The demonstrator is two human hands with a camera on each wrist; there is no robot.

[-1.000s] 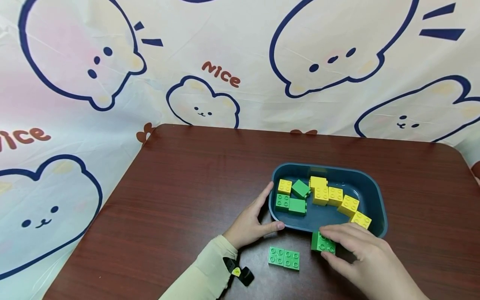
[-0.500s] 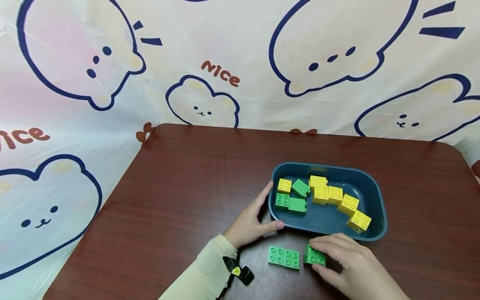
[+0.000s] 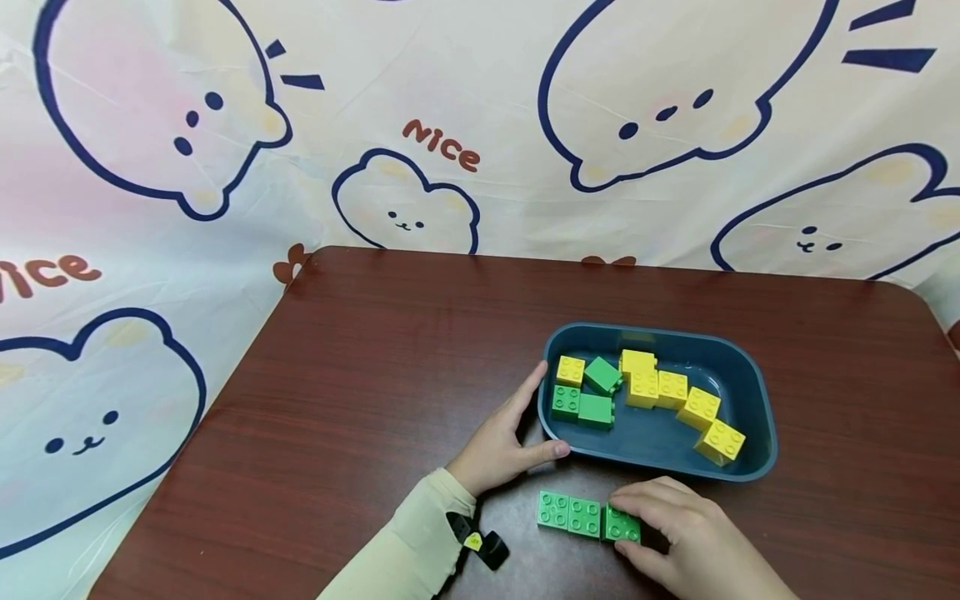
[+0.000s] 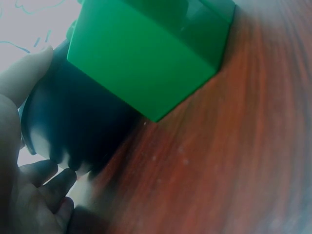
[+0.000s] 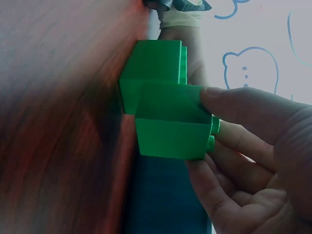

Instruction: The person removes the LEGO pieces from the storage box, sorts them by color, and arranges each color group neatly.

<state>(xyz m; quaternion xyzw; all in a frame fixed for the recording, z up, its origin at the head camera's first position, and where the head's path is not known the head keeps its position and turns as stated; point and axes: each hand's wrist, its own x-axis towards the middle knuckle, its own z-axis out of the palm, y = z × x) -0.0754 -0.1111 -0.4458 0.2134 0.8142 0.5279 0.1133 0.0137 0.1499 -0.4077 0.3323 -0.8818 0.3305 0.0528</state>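
In the head view, my right hand [image 3: 678, 537] pinches a green toy brick [image 3: 622, 525] between thumb and fingers. The brick is close to the right end of two green toy bricks [image 3: 568, 512] set side by side on the table. In the right wrist view, the thumb lies on one side of the held brick [image 5: 173, 139] and fingertips on the other, its studs facing the palm. My left hand [image 3: 504, 446] rests against the near left corner of a blue tray [image 3: 645, 461], its thumb along the front wall and fingers along the left end.
Inside the tray lie several yellow bricks [image 3: 642, 389] and several green bricks [image 3: 596, 411]. The tray stands on a dark brown wooden table [image 3: 360, 400]. A cloth [image 3: 450, 75] with cartoon bears hangs behind the table. A black strap [image 3: 477, 542] is on the left wrist.
My right hand has carried the green brick from the tray's front rim down and left, up close to the two green bricks. My left hand has stayed at the tray.
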